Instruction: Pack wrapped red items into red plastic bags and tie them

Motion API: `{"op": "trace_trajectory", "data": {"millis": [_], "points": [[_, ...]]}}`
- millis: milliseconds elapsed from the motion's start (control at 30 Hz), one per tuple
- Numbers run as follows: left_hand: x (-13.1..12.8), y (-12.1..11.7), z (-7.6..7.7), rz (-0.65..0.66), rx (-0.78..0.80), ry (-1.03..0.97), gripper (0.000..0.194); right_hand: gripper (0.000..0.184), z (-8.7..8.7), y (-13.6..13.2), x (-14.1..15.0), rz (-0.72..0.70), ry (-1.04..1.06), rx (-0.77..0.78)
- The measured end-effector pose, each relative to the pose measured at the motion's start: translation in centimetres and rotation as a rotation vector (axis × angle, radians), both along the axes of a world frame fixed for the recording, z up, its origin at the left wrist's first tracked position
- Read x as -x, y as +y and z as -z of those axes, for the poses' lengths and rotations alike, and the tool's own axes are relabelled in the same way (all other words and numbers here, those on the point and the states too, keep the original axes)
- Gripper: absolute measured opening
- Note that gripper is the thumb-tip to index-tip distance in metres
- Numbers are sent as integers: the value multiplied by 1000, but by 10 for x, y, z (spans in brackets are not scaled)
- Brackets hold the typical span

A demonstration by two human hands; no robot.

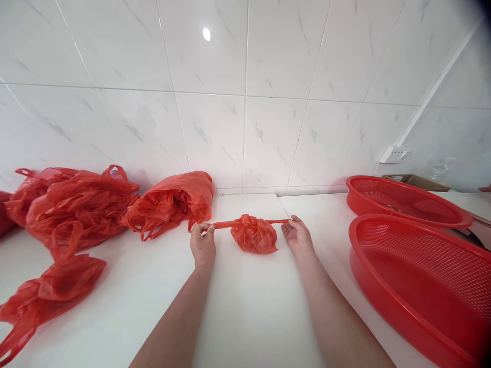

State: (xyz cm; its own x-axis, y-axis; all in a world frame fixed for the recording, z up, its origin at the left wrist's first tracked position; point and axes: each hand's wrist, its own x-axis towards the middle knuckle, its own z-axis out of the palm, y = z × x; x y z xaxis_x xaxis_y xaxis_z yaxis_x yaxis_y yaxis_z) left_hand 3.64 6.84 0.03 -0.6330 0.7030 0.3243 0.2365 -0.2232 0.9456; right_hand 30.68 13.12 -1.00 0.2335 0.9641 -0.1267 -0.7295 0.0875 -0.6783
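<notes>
Between my hands a bunched red plastic bag (253, 236) is gathered into a knot at its top, its two handles stretched out sideways. My left hand (203, 245) pinches the end of the left handle between thumb and fingers. The right handle's tip is gripped by my right hand (298, 235), palm partly turned up. The bag's body hangs low at the white table (245, 306); whether it rests there I cannot tell. What is inside the bag is hidden.
Crumpled red plastic bags (76, 204) lie heaped at the left, beside a bag stuffed with more bags (187, 191). A single red bag (57, 286) lies nearer. Two red plastic baskets (360, 230) stand at the right. Behind rises a tiled wall (215, 138) with a power socket (395, 154).
</notes>
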Motion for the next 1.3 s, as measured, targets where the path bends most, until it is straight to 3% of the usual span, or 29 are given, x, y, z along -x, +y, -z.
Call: {"op": "trace_trajectory", "data": {"millis": [333, 533, 733, 867, 967, 1067, 1200, 1300], "points": [[2, 0, 1, 99, 60, -124, 29, 27, -3, -7, 0, -71, 59, -46], [11, 1, 0, 330, 50, -269, 48, 28, -6, -14, 16, -337, 86, -98], [3, -3, -3, 484, 163, 29, 62, 9, -3, -14, 24, -441, 68, -89], [-10, -8, -1, 505, 231, 235, 71, 20, -6, -20, 30, -534, -10, -116], [-16, -13, -1, 594, 170, 258, 69, 30, -7, -25, 37, -584, -83, -127], [-21, -17, -2, 669, 78, 209, 64, 25, -7, -28, 42, -621, -104, -170], [-26, -21, -7, 639, 26, 67, 56, 15, -6, -29, 43, -653, -75, -201], [-28, -22, -11, 495, 63, -17, 53, 14, -8, -30, 45, -637, -25, -215]]}}
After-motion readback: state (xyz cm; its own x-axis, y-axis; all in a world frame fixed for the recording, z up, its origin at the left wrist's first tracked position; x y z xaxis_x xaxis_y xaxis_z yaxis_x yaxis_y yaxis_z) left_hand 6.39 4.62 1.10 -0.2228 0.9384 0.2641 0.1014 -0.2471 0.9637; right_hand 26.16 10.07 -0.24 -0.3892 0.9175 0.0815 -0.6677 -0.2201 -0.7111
